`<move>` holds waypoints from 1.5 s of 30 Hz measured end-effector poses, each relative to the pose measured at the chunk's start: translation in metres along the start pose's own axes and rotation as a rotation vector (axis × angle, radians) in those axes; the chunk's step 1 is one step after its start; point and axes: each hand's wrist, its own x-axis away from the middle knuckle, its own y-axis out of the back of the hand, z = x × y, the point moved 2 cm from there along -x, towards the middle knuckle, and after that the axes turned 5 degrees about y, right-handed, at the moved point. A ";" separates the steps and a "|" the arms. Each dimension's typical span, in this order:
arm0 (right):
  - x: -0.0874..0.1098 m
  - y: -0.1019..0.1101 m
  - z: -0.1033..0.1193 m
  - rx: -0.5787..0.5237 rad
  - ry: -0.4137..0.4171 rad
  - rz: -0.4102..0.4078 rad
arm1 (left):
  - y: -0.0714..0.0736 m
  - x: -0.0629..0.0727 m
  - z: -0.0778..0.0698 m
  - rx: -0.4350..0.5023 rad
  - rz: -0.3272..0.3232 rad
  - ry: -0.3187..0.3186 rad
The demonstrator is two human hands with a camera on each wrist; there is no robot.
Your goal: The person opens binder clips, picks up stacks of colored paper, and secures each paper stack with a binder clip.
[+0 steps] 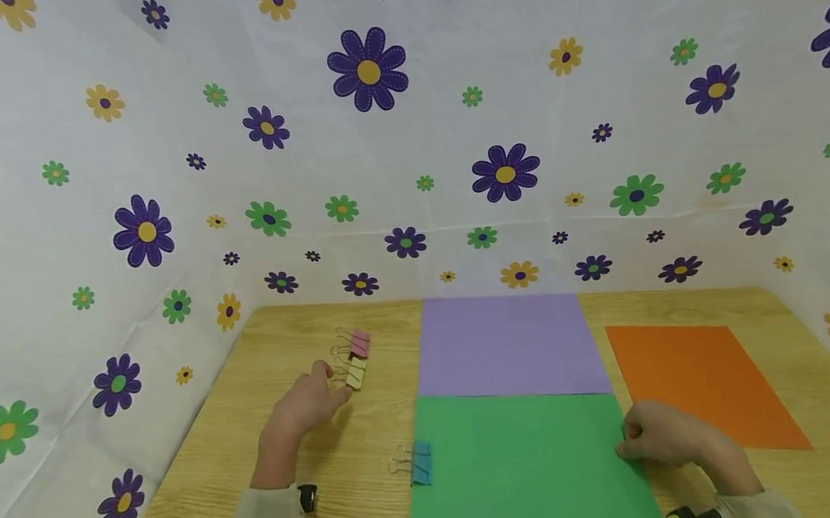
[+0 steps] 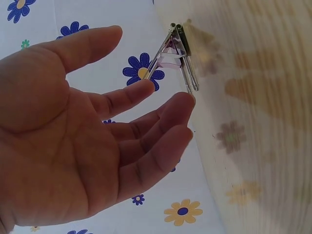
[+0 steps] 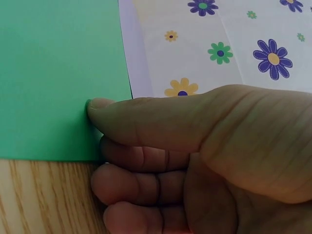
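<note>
My left hand (image 1: 303, 404) reaches over the wood table with fingers relaxed, right beside a yellow binder clip (image 1: 355, 373). A pink binder clip (image 1: 360, 342) lies just behind the yellow one. The left wrist view shows a binder clip (image 2: 176, 53) end-on beyond the spread fingers (image 2: 178, 114), with nothing in the palm. On the other side, my right hand (image 1: 671, 433) pinches the right edge of a green paper sheet (image 1: 520, 458), its thumb (image 3: 146, 117) on top. A blue binder clip (image 1: 421, 463) is on the sheet's left edge, wire handles pointing left.
A purple sheet (image 1: 506, 344) lies behind the green one, their edges meeting. To the right, an orange sheet (image 1: 700, 376) lies at a slant on the wood table (image 1: 356, 468). White flowered cloth (image 1: 436, 131) hangs around the back and sides.
</note>
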 end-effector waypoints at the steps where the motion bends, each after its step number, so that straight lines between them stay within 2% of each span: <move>1: 0.001 0.000 0.001 0.006 0.002 -0.004 | -0.001 0.000 0.000 0.003 0.005 0.000; 9: 0.007 -0.005 0.000 0.009 -0.002 -0.016 | -0.008 0.001 -0.001 0.012 0.027 0.005; 16: 0.002 -0.003 0.001 -0.006 0.023 -0.020 | -0.002 0.003 -0.001 0.009 0.016 0.017; 19: 0.002 -0.002 0.000 -0.006 0.005 -0.009 | -0.002 0.005 -0.001 0.018 0.029 0.021; 26: 0.001 0.003 0.001 -0.005 -0.031 -0.002 | 0.001 0.003 0.000 0.031 0.027 -0.012; 34: 0.001 0.004 0.003 -0.006 -0.048 -0.026 | 0.002 0.002 0.001 0.025 0.036 0.004; 39: -0.003 0.006 0.003 0.015 -0.025 -0.084 | 0.003 0.004 0.001 0.028 0.041 0.007; 45: -0.014 0.012 0.015 0.092 0.046 -0.215 | 0.004 0.006 0.002 0.027 0.052 0.011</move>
